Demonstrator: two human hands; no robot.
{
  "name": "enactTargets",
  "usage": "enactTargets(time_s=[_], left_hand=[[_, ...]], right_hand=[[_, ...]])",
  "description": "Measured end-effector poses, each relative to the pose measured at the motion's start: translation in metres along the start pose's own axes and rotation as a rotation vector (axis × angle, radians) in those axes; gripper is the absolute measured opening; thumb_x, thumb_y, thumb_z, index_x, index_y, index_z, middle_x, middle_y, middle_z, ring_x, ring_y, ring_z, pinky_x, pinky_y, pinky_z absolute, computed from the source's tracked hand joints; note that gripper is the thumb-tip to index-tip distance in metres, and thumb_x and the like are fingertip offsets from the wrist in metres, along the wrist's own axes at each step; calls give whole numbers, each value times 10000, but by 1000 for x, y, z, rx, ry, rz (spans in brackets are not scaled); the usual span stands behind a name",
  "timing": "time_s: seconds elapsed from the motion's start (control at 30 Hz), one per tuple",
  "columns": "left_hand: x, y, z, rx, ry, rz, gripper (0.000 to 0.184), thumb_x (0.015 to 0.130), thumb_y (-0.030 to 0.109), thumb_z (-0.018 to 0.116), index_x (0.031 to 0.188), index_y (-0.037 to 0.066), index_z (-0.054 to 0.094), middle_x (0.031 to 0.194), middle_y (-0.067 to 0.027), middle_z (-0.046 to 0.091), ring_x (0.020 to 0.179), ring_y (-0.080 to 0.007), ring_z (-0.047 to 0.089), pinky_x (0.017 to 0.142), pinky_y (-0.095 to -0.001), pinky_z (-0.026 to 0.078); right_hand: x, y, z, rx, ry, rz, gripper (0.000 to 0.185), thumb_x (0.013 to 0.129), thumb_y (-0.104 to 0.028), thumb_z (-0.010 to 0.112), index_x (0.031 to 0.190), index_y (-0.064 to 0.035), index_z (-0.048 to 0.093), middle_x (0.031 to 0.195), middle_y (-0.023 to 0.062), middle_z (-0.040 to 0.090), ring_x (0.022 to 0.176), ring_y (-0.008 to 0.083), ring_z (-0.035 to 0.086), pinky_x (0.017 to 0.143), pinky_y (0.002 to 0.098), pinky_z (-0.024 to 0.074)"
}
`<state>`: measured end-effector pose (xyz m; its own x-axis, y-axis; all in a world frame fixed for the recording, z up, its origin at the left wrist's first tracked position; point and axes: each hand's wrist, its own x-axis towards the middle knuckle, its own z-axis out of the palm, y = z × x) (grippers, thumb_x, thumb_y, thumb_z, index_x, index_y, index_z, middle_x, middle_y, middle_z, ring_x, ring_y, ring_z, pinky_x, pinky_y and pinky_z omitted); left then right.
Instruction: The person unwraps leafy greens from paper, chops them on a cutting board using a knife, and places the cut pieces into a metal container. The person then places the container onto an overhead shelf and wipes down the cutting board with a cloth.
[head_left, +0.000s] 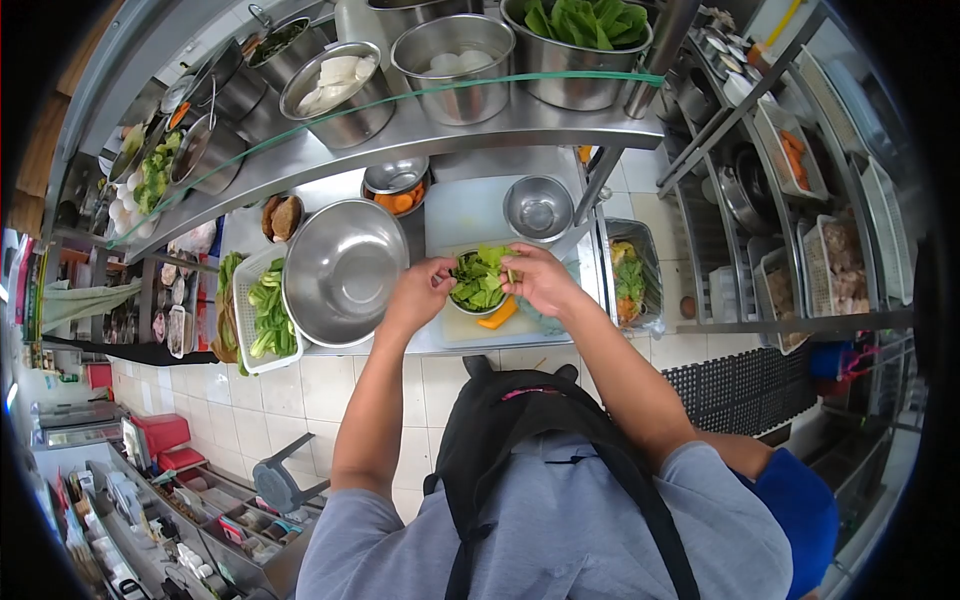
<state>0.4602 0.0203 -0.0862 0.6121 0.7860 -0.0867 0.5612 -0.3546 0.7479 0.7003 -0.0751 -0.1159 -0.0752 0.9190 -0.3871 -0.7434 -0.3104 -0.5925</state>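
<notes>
Green leaves (480, 277) fill a small metal bowl on a pale cutting board (452, 215). My left hand (428, 288) is at the bowl's left edge, its fingers closed together; what they hold, if anything, is too small to make out. At the upper right of the bowl, my right hand (538, 278) pinches some of the leaves. An orange piece of vegetable (498, 314) lies on the board just below the bowl. To the left of my left hand stands a large metal bowl (350, 270) with nothing in it.
A small metal bowl (538, 208) sits at the board's upper right. At left is a white basket (268, 312) of green vegetables. Metal pots (452, 70) line the shelf above. A bin with scraps (632, 278) stands right. Part of a person in blue (795, 515) shows at lower right.
</notes>
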Motion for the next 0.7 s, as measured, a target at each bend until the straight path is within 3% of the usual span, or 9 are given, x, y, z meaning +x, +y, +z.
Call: enactTargets(time_s=[0.17, 0.33, 0.4, 0.47, 0.5, 0.57, 0.6, 0.67, 0.7], left_hand=[[-11, 18, 10, 182, 117, 228, 412, 876, 132, 776, 1282, 115, 711, 1210, -161, 675, 1060, -335, 666, 906, -411, 543], [-4, 28, 34, 433, 107, 389, 421, 859, 198, 779, 1276, 179, 731, 1236, -110, 670, 1136, -366, 634, 971, -444, 514], [5, 1, 49, 540, -89, 304, 377, 850, 135, 751, 1226, 172, 759, 1224, -110, 675, 1128, -359, 646, 969, -453, 530], [8, -5, 53, 512, -108, 289, 364, 855, 80, 685, 1200, 162, 769, 1203, -117, 676, 1145, -360, 641, 980, -460, 533], [9, -7, 55, 486, -123, 264, 374, 860, 25, 619, 1173, 153, 780, 1182, -123, 676, 1161, -361, 636, 991, -467, 537], [12, -12, 61, 465, -139, 285, 388, 865, 7, 599, 1184, 142, 773, 1178, -133, 676, 1145, -368, 643, 993, -470, 541], [13, -13, 62, 443, -153, 297, 401, 870, -10, 578, 1195, 132, 766, 1174, -142, 677, 1129, -375, 650, 995, -474, 546], [16, -12, 59, 438, -182, 296, 412, 863, -17, 584, 1215, 117, 750, 1172, -150, 676, 1130, -378, 649, 997, -472, 544], [17, -11, 58, 432, -210, 296, 426, 856, -24, 590, 1236, 102, 734, 1170, -158, 675, 1132, -381, 649, 1000, -470, 543]], right_hand=[[-58, -35, -30, 162, 42, -152, 221, 952, -53, 692, 1159, -95, 626, 1073, 53, 687, 930, 204, 670, 767, 381, 581], [-116, -95, -117, 43, 280, -391, 232, 954, -58, 673, 1181, -97, 651, 1079, 48, 702, 974, 181, 672, 785, 340, 563], [-121, -102, -177, 5, 336, -420, 254, 954, -73, 672, 1208, -71, 657, 1111, 57, 696, 1016, 198, 661, 830, 349, 557], [-129, -102, -209, -948, 881, -226, 386, 936, -96, 678, 1319, -56, 659, 1160, 105, 701, 1058, 263, 658, 901, 366, 551], [-131, -92, -243, -942, 890, -229, 386, 936, -96, 678, 1319, -56, 659, 1160, 105, 701, 1058, 263, 658, 901, 366, 551], [-130, -66, -302, -1940, 950, -589, 480, 917, -115, 686, 1395, -99, 651, 1186, 155, 696, 1039, 313, 663, 942, 375, 538], [-129, -63, -287, -1937, 952, -590, 480, 917, -115, 686, 1395, -99, 651, 1186, 155, 696, 1039, 313, 663, 942, 375, 538], [-120, -48, -222, -1282, 835, -452, 409, 917, -109, 686, 1326, -131, 697, 1173, 163, 692, 980, 288, 679, 920, 368, 542], [-114, -37, -198, -1276, 770, -497, 365, 922, -95, 680, 1286, -109, 707, 1171, 153, 693, 953, 271, 685, 893, 364, 552]])
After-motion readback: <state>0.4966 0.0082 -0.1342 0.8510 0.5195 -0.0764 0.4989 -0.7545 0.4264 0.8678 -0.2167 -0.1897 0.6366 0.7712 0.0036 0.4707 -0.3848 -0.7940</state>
